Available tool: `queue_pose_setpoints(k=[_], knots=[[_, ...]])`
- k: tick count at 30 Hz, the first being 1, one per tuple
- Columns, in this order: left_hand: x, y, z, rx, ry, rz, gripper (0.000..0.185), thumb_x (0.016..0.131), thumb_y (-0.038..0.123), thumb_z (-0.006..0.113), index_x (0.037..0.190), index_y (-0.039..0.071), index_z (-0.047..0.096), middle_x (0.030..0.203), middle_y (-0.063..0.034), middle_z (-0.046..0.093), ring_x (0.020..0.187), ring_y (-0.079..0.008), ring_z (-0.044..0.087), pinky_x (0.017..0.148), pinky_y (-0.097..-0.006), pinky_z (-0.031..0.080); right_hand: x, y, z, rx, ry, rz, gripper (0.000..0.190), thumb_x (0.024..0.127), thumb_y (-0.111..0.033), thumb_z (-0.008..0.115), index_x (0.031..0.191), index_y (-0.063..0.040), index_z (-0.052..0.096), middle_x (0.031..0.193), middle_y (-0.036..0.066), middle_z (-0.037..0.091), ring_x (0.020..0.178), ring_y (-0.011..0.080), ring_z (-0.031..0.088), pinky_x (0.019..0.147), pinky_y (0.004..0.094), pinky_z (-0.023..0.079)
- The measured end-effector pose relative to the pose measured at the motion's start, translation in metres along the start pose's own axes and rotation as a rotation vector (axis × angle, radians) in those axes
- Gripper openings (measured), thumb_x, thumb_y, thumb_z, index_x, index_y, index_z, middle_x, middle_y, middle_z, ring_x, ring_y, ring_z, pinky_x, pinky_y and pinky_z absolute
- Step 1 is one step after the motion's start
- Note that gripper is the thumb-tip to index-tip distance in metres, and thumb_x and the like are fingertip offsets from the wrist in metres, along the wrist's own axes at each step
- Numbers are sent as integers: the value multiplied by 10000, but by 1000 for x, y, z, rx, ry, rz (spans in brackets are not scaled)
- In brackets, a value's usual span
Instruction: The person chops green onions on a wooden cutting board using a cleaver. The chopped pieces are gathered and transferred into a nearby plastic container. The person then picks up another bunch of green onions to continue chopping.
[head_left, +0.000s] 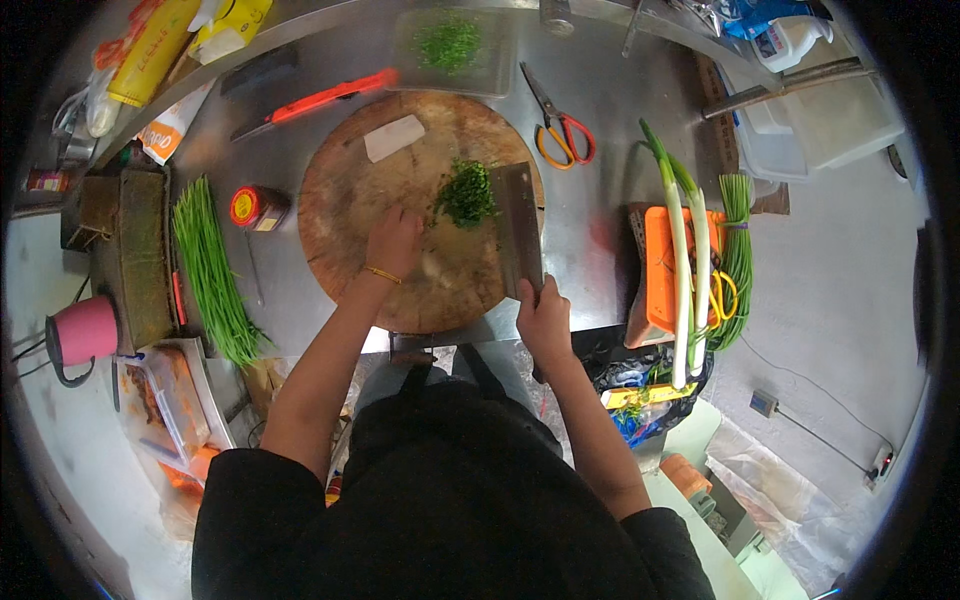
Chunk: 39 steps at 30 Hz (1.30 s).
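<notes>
A cleaver (517, 225) is gripped by its handle in my right hand (545, 319). The blade reaches away from me along the right side of a round wooden chopping block (360, 187). Against the blade's left face lies a heap of finely chopped green herbs (466, 193). My left hand (395, 238), with a yellow band at the wrist, rests on the block left of the heap; its fingers are bent together and the fingertips are partly hidden. A pale rectangular piece (394, 138), its material unclear, lies on the block's far side.
Beyond the block stands a clear plastic tray (491, 71) of chopped greens. Scissors (559, 124) and an orange-handled knife (322, 97) flank it. Long green stalks (210, 270) and a red-lidded jar (259, 208) lie left; scallions (681, 262) lie across an orange basket (660, 259) at right.
</notes>
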<state>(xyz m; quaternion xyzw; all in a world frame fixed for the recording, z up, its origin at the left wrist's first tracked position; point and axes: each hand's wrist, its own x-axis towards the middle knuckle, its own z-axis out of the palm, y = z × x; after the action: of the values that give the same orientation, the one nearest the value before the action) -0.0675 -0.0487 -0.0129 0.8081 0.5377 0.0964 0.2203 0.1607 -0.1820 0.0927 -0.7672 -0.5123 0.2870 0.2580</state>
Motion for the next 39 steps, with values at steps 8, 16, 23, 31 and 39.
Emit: queue_pose_setpoints(k=[8, 16, 23, 31, 39], knots=[[7, 31, -17, -375, 174, -33, 125, 785, 66, 622, 896, 54, 678, 796, -141, 614, 697, -294, 596, 628, -367, 492, -3, -8, 25, -116, -85, -67, 211, 883, -176, 543, 857, 5, 439, 594, 276, 554, 578, 468, 558, 503, 526, 433], [-13, 15, -20, -379, 317, 10, 134, 798, 68, 636, 921, 31, 676, 784, -130, 650, 630, -229, 610, 586, -327, 494, 4, -27, 32, -304, -173, -62, 237, 890, -225, 529, 872, -13, 424, 567, 254, 554, 548, 458, 562, 488, 532, 439], [4, 45, -26, -465, 354, -165, 129, 804, 77, 630, 917, 46, 685, 760, -117, 658, 646, -239, 617, 610, -340, 500, 9, -32, 27, -335, -135, -32, 234, 886, -212, 539, 853, -10, 426, 557, 250, 548, 534, 453, 559, 462, 519, 435], [4, 39, -13, -372, 317, -117, 160, 803, 69, 601, 934, 63, 692, 944, -84, 649, 826, -250, 607, 761, -351, 506, 8, -20, 19, -236, -30, -78, 226, 879, -182, 546, 860, -12, 398, 512, 237, 533, 483, 434, 559, 426, 501, 438], [-11, 32, -16, -180, 232, 104, 359, 739, 20, 577, 1092, 66, 614, 1148, -87, 597, 997, -306, 548, 850, -416, 460, 2, -19, 29, -192, -51, -103, 232, 880, -185, 547, 874, -4, 402, 523, 246, 536, 499, 447, 560, 426, 509, 437]])
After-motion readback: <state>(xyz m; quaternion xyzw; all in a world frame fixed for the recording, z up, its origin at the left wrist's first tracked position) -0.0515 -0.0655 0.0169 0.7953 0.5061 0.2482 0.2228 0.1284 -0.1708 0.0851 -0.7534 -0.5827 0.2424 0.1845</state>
